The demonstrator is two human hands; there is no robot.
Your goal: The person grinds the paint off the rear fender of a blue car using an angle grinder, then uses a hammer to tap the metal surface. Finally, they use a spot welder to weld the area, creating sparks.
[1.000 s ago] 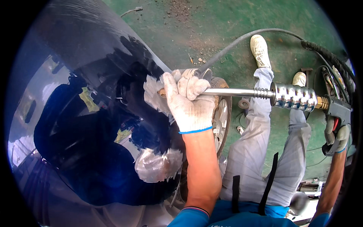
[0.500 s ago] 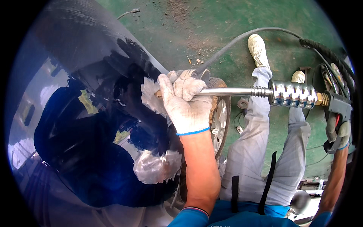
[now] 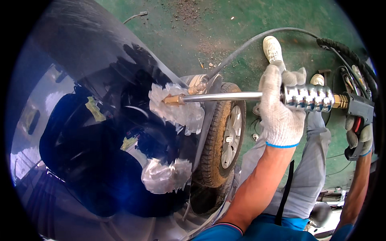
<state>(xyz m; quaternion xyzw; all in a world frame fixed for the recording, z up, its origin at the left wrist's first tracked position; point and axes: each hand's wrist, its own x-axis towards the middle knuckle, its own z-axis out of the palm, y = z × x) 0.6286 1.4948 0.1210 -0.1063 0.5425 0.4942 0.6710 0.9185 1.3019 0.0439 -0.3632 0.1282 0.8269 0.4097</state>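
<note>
A slide hammer dent puller [image 3: 225, 97] lies level across the view, its steel rod running from a brass-coloured tip [image 3: 175, 100] to a grey pistol handle [image 3: 360, 110]. That tip meets a sanded bare-metal patch [image 3: 189, 114] on the dark blue car panel [image 3: 96, 160]. My left hand [image 3: 283, 120], in a white knit glove, is closed around the near end of the ribbed chrome sliding weight [image 3: 309, 98]. At the far right my gloved right hand [image 3: 365, 138] grips the handle, fingers by its red trigger [image 3: 358, 125].
A second sanded patch [image 3: 167, 176] sits lower on the panel. Beside the panel is a muddy car wheel [image 3: 231, 136]. A thick grey cable [image 3: 257, 40] arcs over the green floor [image 3: 237, 16] to the right. Dirt crumbs [image 3: 187, 12] and a hammer [image 3: 323, 72] lie there.
My left hand has moved right, from the rod near the tip to the sliding weight, uncovering the brass tip and the wheel. My right hand keeps its hold on the handle.
</note>
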